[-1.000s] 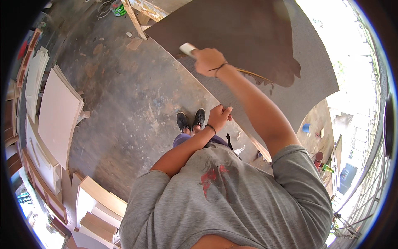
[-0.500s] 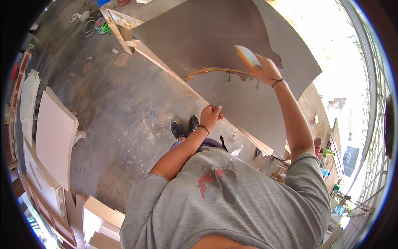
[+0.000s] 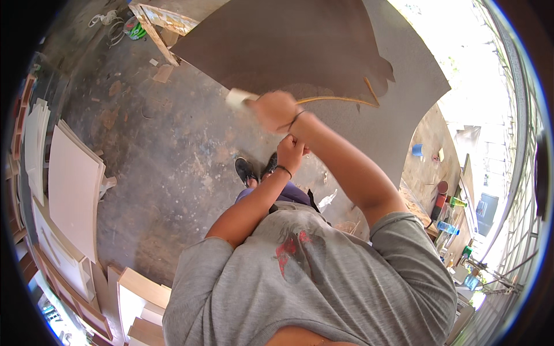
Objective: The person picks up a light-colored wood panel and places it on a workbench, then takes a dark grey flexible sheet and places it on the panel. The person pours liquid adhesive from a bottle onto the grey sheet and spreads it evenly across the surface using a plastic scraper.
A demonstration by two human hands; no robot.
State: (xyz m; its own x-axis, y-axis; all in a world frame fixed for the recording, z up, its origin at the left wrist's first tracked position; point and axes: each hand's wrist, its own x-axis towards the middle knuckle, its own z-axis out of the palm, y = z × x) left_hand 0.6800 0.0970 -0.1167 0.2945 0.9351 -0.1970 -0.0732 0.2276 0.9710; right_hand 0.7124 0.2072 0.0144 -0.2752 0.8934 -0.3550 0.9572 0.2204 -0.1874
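A large grey sheet (image 3: 369, 138) lies in front of me, its far part covered by a darker brown, wet-looking coating (image 3: 288, 49). My right hand (image 3: 274, 111) is closed around a flat, pale scraper-like tool (image 3: 239, 99), blurred by motion, over the sheet's near left edge. A thick amber strand of glue-like stuff (image 3: 340, 99) curves along the coating's near border and bends back at its right end. Just below the right hand, my left hand (image 3: 292, 154) has its fingers curled at the sheet's near edge, gripping it.
A worn wooden frame (image 3: 151, 34) stands under the sheet's far left corner. Pale boards (image 3: 75, 190) lean at the left. To the right, a blue cup (image 3: 417, 150) and bottles (image 3: 448, 228) stand on a wooden surface. My shoes (image 3: 246, 170) are on the stained concrete floor (image 3: 167, 144).
My right hand has swept the tool leftward from the sheet's right part to its near left edge. The amber strand's right end now shows a bend. My left hand stays at the edge.
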